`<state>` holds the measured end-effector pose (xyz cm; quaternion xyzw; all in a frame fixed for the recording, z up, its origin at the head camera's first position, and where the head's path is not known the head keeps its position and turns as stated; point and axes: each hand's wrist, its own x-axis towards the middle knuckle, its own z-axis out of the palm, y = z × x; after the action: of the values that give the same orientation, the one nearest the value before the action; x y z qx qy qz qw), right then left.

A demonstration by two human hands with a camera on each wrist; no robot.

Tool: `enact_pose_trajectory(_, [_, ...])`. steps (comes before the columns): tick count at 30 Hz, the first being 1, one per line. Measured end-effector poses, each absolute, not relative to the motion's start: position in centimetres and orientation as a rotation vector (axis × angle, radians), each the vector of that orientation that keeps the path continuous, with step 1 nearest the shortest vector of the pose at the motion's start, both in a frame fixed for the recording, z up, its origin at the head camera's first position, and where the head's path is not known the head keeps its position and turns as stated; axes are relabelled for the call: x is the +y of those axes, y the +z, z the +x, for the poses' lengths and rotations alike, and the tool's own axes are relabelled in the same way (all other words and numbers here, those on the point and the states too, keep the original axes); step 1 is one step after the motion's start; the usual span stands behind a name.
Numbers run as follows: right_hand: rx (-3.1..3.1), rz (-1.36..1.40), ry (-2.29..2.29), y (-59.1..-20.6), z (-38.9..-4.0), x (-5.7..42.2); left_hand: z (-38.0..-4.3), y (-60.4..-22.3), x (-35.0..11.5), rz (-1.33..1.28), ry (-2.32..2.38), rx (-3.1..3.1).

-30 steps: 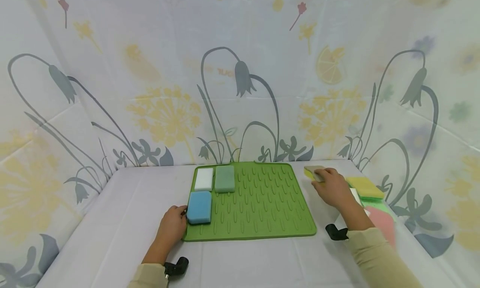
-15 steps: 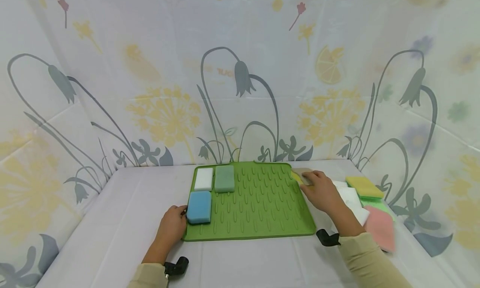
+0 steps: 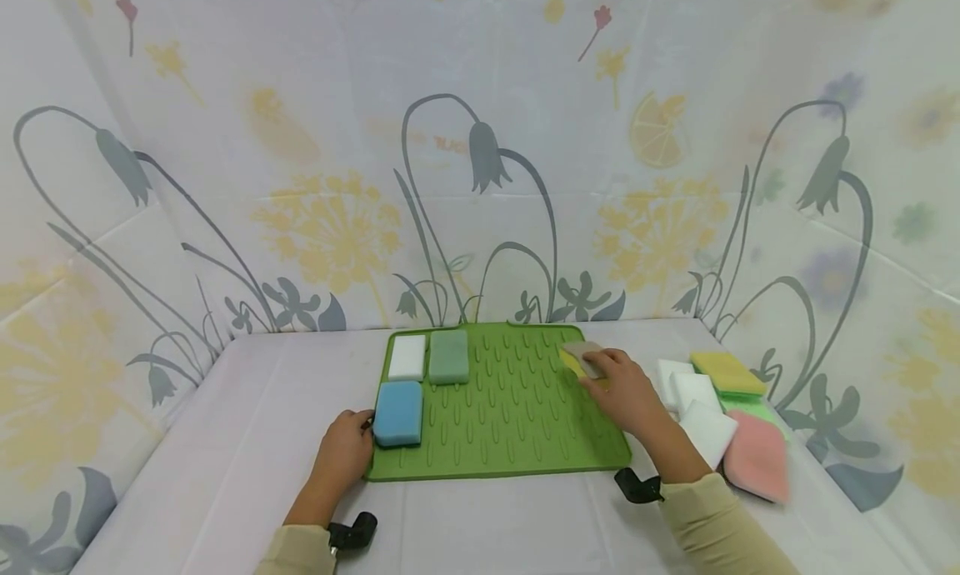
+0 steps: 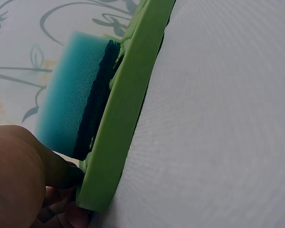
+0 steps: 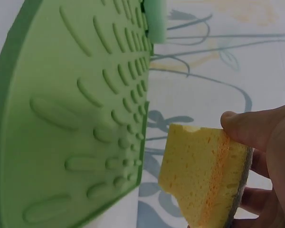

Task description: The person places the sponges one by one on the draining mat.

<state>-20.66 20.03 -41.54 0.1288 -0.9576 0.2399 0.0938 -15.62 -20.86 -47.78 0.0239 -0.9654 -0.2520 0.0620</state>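
Note:
My right hand (image 3: 626,392) pinches a yellow sponge (image 3: 573,362) with a greyish scouring side, over the far right part of a green ribbed silicone mat (image 3: 510,442). In the right wrist view the sponge (image 5: 194,164) is tilted, apart from the mat, thumb on one edge and fingers behind. My left hand (image 3: 345,454) grips the mat's left edge, thumb at its top rim and fingers curled at its side. Close to that thumb lies a blue sponge (image 3: 399,412) with a dark scouring side. Behind it on the mat are a white sponge (image 3: 407,358) and a green sponge (image 3: 449,357).
Right of the mat lies a loose pile: several white sponges (image 3: 708,432), a yellow-and-green sponge (image 3: 727,373) and a pink sponge (image 3: 757,454) with a dark underside. A white cloth (image 3: 480,529) covers the table, and a flower-patterned curtain (image 3: 322,142) rises behind it.
My right hand has carried the yellow sponge leftward from beside the mat to over its far right part, uncovering the white sponges in the pile. My left hand has stayed put.

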Motion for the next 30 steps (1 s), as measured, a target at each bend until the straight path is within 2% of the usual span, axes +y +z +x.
enact_pose_trajectory(30, [-2.804, 0.535, 0.705, -43.4, -19.2, 13.5, -15.6, -47.9, -20.8, 0.052, -0.751, -2.903])
